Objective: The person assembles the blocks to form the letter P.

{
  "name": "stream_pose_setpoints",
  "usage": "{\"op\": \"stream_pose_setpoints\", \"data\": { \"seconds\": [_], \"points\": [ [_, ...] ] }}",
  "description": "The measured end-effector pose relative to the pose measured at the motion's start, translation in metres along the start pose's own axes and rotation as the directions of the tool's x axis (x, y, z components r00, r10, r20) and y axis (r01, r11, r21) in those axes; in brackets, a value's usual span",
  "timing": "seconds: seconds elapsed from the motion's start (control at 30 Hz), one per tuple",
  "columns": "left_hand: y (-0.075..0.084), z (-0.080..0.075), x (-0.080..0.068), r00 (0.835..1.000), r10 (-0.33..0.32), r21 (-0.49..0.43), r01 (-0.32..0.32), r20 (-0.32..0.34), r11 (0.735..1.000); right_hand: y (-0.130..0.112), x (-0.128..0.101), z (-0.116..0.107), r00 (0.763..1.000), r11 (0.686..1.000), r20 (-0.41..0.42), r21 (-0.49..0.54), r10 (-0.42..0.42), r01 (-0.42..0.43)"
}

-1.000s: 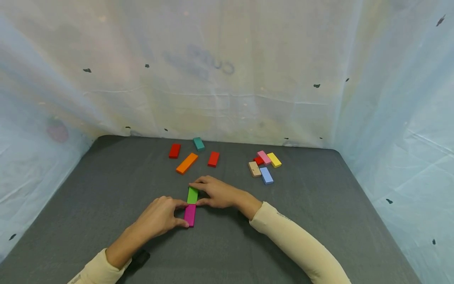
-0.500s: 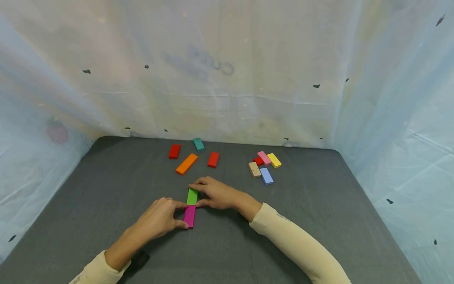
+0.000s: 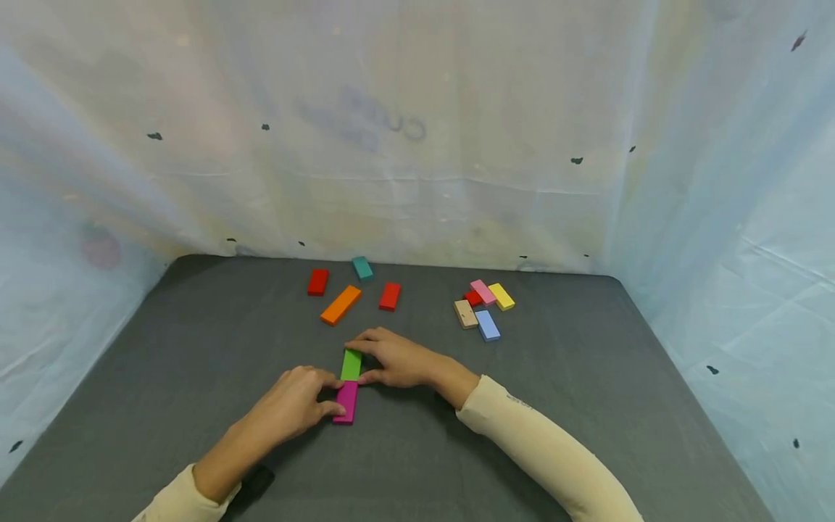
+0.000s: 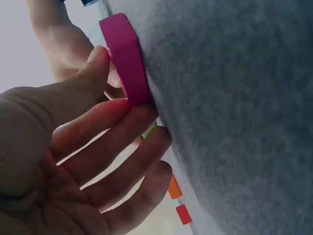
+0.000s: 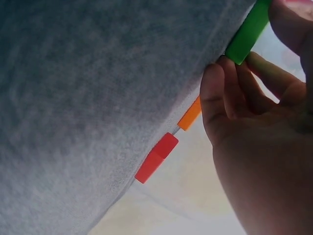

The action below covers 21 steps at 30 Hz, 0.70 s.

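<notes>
We pinch the magenta block [image 3: 346, 402] with our left hand [image 3: 291, 402] and the green block [image 3: 351, 365] just beyond it with our right hand [image 3: 398, 359], probably to align them end to end on the worktop [image 3: 587, 377].

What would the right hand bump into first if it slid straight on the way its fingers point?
Probably the left hand: the right hand, gripping the green block, points leftward toward it. Depth is uncertain.

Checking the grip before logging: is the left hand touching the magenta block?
Touching: the left wrist view shows the left hand with thumb and fingertips pinching the magenta block.
</notes>
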<state>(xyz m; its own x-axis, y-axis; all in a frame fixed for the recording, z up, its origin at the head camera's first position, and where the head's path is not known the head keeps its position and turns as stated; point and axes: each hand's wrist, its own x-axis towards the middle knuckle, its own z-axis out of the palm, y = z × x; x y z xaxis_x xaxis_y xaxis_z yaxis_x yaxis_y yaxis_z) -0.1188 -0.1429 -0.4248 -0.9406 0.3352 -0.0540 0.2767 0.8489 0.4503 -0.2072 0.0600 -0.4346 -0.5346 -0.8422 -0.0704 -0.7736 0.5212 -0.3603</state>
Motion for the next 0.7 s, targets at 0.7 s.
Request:
{"op": "stream_pose_setpoints", "data": {
  "seconds": [0.7],
  "points": [
    [-0.0003, 0.0035, -0.0014, 0.997, 0.075, 0.167, -0.075, 0.002, 0.983, 0.0014, -0.0010, 0.0013, 1.000, 1.000, -0.009, 0.010, -0.018, 0.019]
  ]
}}
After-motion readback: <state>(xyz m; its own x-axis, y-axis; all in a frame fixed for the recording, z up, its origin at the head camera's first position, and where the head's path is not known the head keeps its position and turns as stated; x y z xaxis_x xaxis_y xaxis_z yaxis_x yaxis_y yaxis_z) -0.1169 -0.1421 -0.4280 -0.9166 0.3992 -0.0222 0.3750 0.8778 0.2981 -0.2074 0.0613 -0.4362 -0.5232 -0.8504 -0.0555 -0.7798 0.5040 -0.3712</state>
